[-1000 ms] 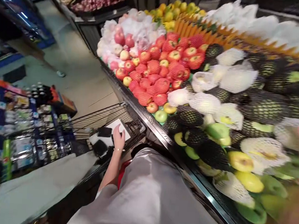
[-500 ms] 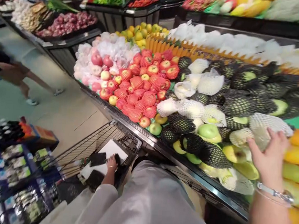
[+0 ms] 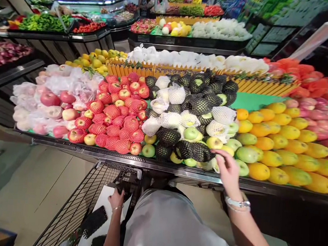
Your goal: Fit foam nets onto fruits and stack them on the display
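Observation:
My right hand (image 3: pixel 228 169), with a watch on the wrist, reaches onto the fruit display and curls over a fruit in white foam netting (image 3: pixel 214 165) at the front edge, among green apples in black netting (image 3: pixel 198 151). What the fingers close on is partly hidden. My left hand (image 3: pixel 116 199) rests on the near end of a black wire shopping cart (image 3: pixel 89 200), its fingers over the cart's rim next to a white sheet (image 3: pixel 105 201) and a black item (image 3: pixel 95 220) in the cart.
Red apples in red netting (image 3: pixel 116 115) and pink apples (image 3: pixel 52 103) lie to the left, yellow-orange mangoes (image 3: pixel 281 147) to the right. A metal rail (image 3: pixel 160 166) edges the display. More produce stands stand behind. Bare floor (image 3: pixel 19 187) lies at the left.
The view has swung right and now faces the display. My right hand moved from the white-netted fruit further back down to the front edge. My left hand stays on the cart.

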`<state>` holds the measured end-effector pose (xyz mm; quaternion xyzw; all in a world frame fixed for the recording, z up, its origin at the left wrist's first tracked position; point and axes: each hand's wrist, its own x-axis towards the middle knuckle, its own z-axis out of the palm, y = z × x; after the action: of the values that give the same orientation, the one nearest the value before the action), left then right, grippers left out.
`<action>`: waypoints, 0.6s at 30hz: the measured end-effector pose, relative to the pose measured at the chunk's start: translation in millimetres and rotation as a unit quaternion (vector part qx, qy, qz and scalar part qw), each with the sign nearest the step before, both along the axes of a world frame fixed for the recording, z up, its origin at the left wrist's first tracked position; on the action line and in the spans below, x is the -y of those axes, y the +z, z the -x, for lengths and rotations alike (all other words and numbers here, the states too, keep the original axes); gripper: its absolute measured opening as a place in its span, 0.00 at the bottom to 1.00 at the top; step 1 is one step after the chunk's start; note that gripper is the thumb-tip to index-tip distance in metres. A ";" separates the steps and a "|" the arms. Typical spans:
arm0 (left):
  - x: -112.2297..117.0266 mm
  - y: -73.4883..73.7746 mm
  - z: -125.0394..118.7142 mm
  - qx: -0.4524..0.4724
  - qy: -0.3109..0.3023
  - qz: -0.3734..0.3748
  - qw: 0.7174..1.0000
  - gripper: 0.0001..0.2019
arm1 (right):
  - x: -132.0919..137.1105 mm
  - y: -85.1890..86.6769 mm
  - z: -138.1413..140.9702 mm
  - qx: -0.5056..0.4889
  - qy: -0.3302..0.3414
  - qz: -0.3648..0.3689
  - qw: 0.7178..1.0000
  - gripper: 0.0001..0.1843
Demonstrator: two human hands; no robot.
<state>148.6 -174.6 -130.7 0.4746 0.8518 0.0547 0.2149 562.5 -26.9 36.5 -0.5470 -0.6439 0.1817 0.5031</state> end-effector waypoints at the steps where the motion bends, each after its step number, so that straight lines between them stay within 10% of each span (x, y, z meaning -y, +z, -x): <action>1: -15.2 9.1 -0.1 -0.007 0.008 -0.018 1.000 0.11 | 8.7 -1.5 12.0 -0.024 0.028 0.028 0.999 0.11; 6: -76.8 83.0 -41.8 0.080 -0.015 -0.243 0.966 0.16 | 37.9 -7.2 69.1 -0.065 0.223 0.131 0.964 0.11; 10: -89.9 136.9 -107.1 0.257 -0.135 -0.339 0.895 0.14 | 44.4 -10.2 88.5 -0.108 0.252 0.109 0.956 0.13; 18: -91.6 147.8 -150.2 0.449 -0.284 -0.255 0.808 0.16 | 36.8 -28.8 55.4 -0.302 0.119 0.174 0.930 0.16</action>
<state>298.8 -83.0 17.2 0.6556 0.4424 0.4136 0.4510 507.1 -63.6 7.7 -0.4647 -0.4800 0.5061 0.5455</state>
